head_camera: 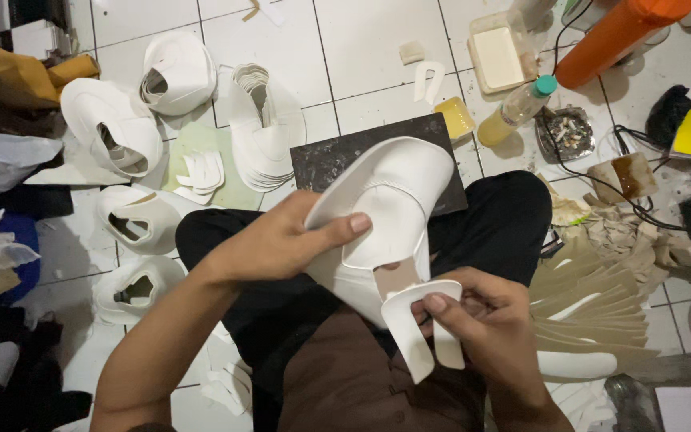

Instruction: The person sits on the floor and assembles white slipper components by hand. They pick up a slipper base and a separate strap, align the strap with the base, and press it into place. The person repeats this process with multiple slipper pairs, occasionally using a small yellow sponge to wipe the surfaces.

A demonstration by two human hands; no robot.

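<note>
Smooth white shoe upper [385,208] in left hand [281,244] grip, right hand [485,316] pinching U-shaped white strip [417,320] w/ fingers closed

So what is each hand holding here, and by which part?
Left hand grips the white shoe upper by its side edge; right hand pinches the white U-shaped strip near its bend.

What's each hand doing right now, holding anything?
Left hand: closed on the white shoe upper, thumb across its top.
Right hand: fingers pinching a white U-shaped cut piece against the upper's opening.

White tiled floor [377,48], dark grout lines, cluttered edges, dim shadows.
</note>
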